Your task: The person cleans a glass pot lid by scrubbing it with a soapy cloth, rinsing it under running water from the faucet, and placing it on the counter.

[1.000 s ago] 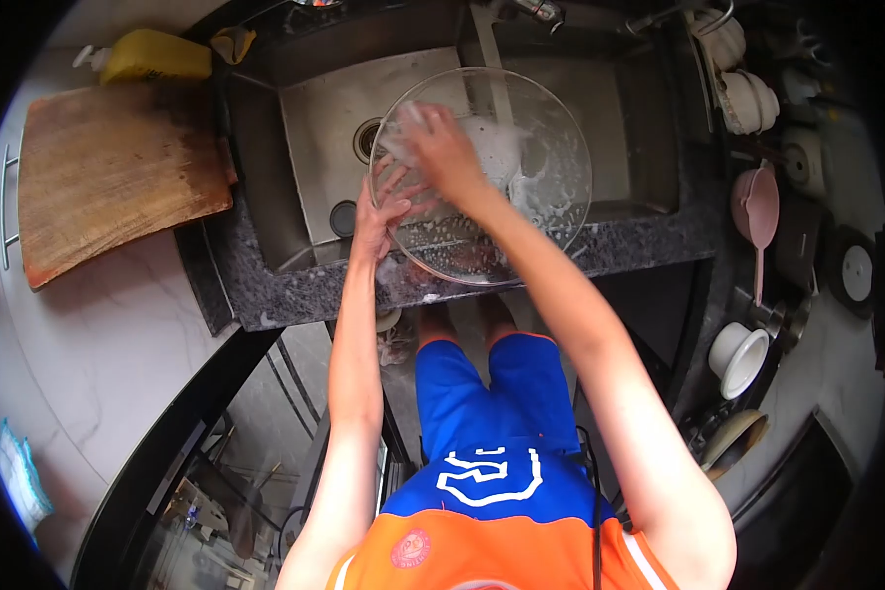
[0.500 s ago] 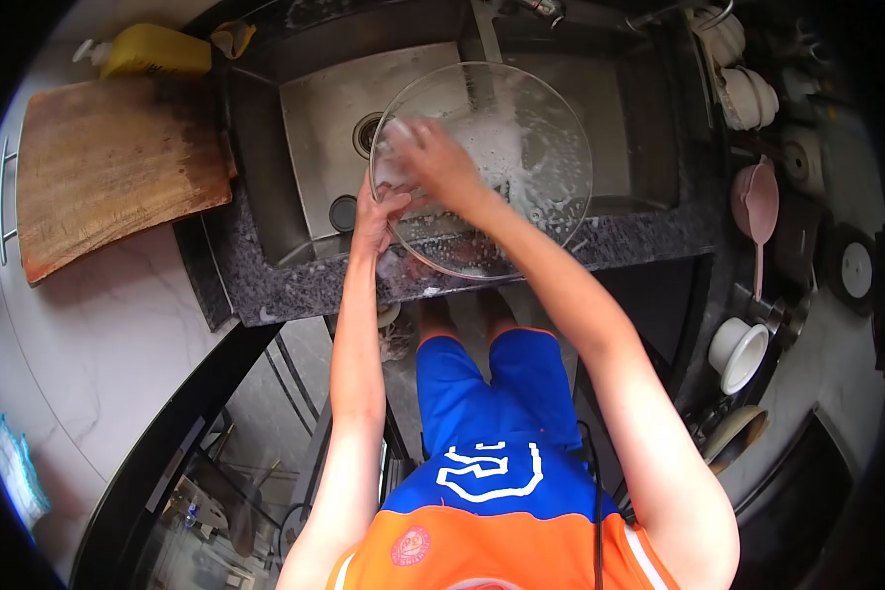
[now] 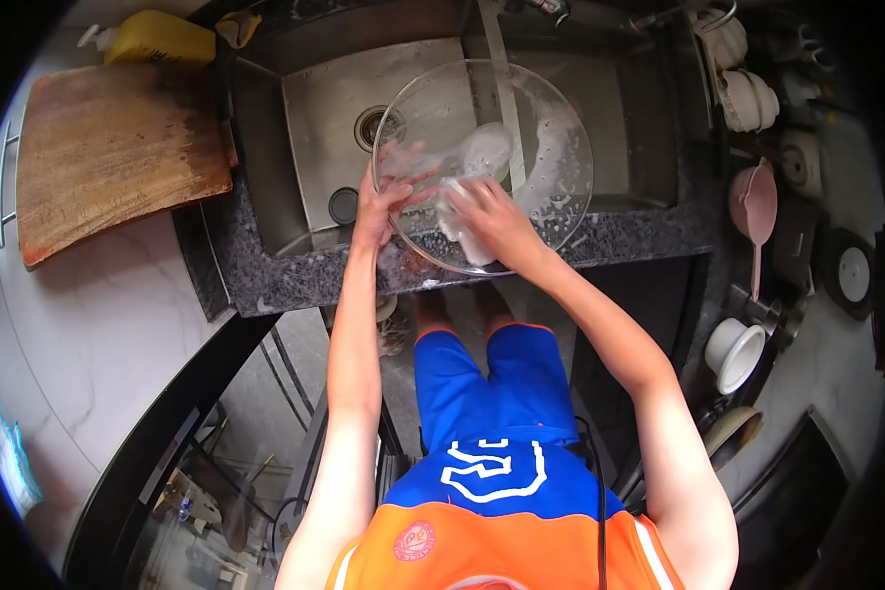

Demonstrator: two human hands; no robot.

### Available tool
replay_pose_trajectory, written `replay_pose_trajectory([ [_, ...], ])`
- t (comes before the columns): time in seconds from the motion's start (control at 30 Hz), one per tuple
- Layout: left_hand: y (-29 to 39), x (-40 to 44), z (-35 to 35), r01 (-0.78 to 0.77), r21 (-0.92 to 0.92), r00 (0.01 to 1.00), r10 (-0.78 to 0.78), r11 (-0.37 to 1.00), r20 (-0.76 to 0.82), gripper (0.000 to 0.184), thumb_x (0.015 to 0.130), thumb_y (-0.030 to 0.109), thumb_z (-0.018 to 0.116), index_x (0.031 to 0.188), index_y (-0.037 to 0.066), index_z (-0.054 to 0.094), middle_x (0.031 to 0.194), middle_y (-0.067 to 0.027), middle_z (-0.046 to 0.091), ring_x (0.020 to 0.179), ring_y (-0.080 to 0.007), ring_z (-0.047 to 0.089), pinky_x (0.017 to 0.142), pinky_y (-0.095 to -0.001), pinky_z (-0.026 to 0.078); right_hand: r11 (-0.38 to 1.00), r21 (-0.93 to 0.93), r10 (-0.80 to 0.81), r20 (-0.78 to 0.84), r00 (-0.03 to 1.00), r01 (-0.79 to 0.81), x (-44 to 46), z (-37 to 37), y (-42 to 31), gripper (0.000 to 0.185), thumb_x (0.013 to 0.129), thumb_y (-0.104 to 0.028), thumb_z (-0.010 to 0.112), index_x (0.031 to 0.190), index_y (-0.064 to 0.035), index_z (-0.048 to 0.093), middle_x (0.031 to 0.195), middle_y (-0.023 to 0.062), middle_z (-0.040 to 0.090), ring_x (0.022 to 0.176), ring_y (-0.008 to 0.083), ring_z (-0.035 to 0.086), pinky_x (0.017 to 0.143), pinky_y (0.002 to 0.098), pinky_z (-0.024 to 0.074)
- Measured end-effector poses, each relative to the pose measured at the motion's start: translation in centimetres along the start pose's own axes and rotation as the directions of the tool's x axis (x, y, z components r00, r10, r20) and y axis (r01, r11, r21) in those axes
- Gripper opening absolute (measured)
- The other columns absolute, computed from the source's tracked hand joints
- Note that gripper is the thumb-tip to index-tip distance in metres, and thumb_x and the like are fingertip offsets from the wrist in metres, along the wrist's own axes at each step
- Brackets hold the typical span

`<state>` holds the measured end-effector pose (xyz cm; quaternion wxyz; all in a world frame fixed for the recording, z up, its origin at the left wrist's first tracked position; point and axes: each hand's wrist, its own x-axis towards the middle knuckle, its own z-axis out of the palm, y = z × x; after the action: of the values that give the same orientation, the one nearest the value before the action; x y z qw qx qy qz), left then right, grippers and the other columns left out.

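Note:
A large round clear glass plate (image 3: 546, 231), streaked with soap suds, is held over the sink and its front edge. My left hand (image 3: 376, 208) grips the plate's left rim, thumb on the near side and fingers showing through the glass underneath. Over the lower middle of the plate, my right hand (image 3: 497, 221) is closed on a white, sudsy cloth (image 3: 452, 226) and presses it to the glass. A patch of foam (image 3: 489, 149) lies just above that hand, and more suds curve along the plate's right side.
Below the plate is a double steel sink (image 3: 315, 93) with a drain (image 3: 376, 128) and a small dark round piece (image 3: 343, 206). A wooden board (image 3: 118, 157) and yellow pump bottle (image 3: 162, 39) stand left. At right are stacked bowls (image 3: 749, 100), a pink pan (image 3: 753, 202) and a white pot (image 3: 737, 354).
My right hand has moved from the plate's left edge to its lower middle, taking the cloth right and toward me. The suds have spread differently. My left hand stays at the rim.

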<state>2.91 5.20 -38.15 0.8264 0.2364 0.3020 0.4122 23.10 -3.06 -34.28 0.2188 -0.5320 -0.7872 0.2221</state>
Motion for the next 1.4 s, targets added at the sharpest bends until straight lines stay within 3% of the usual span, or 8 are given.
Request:
replay_pose_trajectory([
  [0.3,0.2,-0.3,0.8,-0.022,0.073,0.999,0.024,0.997,-0.024,0.076,0.077,-0.003,0.058,0.144,0.002,0.024,0.14,-0.0249,0.042,0.12,-0.0469,0.051,0.096,-0.0559,0.05,0.894,-0.343,0.16,-0.358,0.92,-0.289,4.0,-3.4,7.1,0.051,0.076,0.004,0.054,0.127,-0.0039,0.051,0.122,0.0179,0.052,0.113,0.0375,0.048,0.092,0.0446,0.0456],
  [0.63,2.5,-2.0,3.3,-0.075,-0.075,0.985,0.062,0.994,-0.161,0.085,0.056,-0.012,0.036,0.14,-0.003,0.03,0.139,-0.0289,0.041,0.12,-0.0533,0.047,0.096,-0.0604,0.048,0.957,0.18,0.26,-0.199,0.945,-0.226,-3.3,-2.1,-2.2,0.044,0.079,-0.005,0.066,0.122,-0.0044,0.056,0.118,0.0169,0.054,0.111,0.0355,0.052,0.095,0.0415,0.0451],
  [0.7,5.2,-3.1,4.1,-0.109,-0.002,0.978,0.107,0.994,-0.178,0.085,0.055,-0.012,0.036,0.14,-0.003,0.03,0.138,-0.0288,0.041,0.119,-0.0531,0.048,0.095,-0.0593,0.049,0.802,0.474,0.511,-0.234,0.827,-0.362,-2.5,-3.7,-2.5,0.039,0.083,-0.01,0.065,0.121,-0.0038,0.057,0.115,0.0171,0.056,0.104,0.0366,0.056,0.092,0.0405,0.0461],
  [0.83,11.1,-5.8,5.8,-0.197,0.128,0.94,0.224,0.972,-0.257,0.085,0.055,-0.014,0.034,0.14,-0.003,0.029,0.137,-0.0277,0.042,0.116,-0.0514,0.052,0.088,-0.0549,0.055,0.339,0.91,0.711,-0.083,0.699,-0.238,-1.0,-5.5,-2.2,0.047,0.087,-0.011,0.057,0.132,-0.0048,0.048,0.102,0.006,0.058,0.084,0.0097,0.053,0.074,0.0245,0.0457],
  [1.03,17.3,-9.0,9.0,-0.334,0.337,0.801,0.454,0.88,-0.39,0.09,0.055,-0.012,0.035,0.143,-0.005,0.02,0.139,-0.0291,0.036,0.119,-0.0524,0.048,0.09,-0.0611,0.052,-0.171,0.966,0.522,0.258,0.813,-0.196,1.6,-7.1,-4.1,0.03,0.088,-0.016,0.047,0.116,-0.0093,0.057,0.088,0.0004,0.057,0.073,0.0097,0.053,0.061,0.0237,0.0447],
  [1.07,18.0,-9.2,9.3,-0.339,0.397,0.776,0.492,0.853,-0.394,0.091,0.056,-0.012,0.035,0.145,-0.004,0.017,0.139,-0.0285,0.036,0.117,-0.0516,0.05,0.089,-0.0606,0.052,-0.169,0.966,0.505,0.254,0.825,-0.194,2.5,-7.3,-5.2,0.03,0.088,-0.016,0.047,0.116,-0.0093,0.057,0.088,0.0004,0.057,0.073,0.0097,0.053,0.061,0.0237,0.0447],
  [1.23,21.0,-8.4,10.1,-0.307,0.614,0.651,0.631,0.727,-0.422,0.088,0.058,-0.016,0.034,0.145,-0.003,0.024,0.137,-0.0244,0.041,0.108,-0.0418,0.059,0.067,-0.0396,0.06,0.68,0.712,0.307,-0.059,0.95,-0.175,5.3,-5.9,-12.0,0.041,0.072,-0.031,0.082,0.097,-0.0052,0.064,0.1,0.0053,0.06,0.087,0.0165,0.059,0.074,0.0302,0.0487],
  [1.4,22.3,-6.3,11.6,-0.269,0.735,0.625,0.693,0.623,-0.359,0.074,0.064,-0.017,0.034,0.137,-0.001,0.042,0.134,-0.0192,0.045,0.103,-0.035,0.061,0.044,-0.0256,0.044,0.941,0.327,0.032,-0.329,0.944,0.082,8.1,-3.8,-16.8,0.069,0.061,-0.039,0.082,0.117,-0.0075,0.06,0.104,0.0081,0.061,0.094,0.0301,0.059,0.077,0.0412,0.0535],
])
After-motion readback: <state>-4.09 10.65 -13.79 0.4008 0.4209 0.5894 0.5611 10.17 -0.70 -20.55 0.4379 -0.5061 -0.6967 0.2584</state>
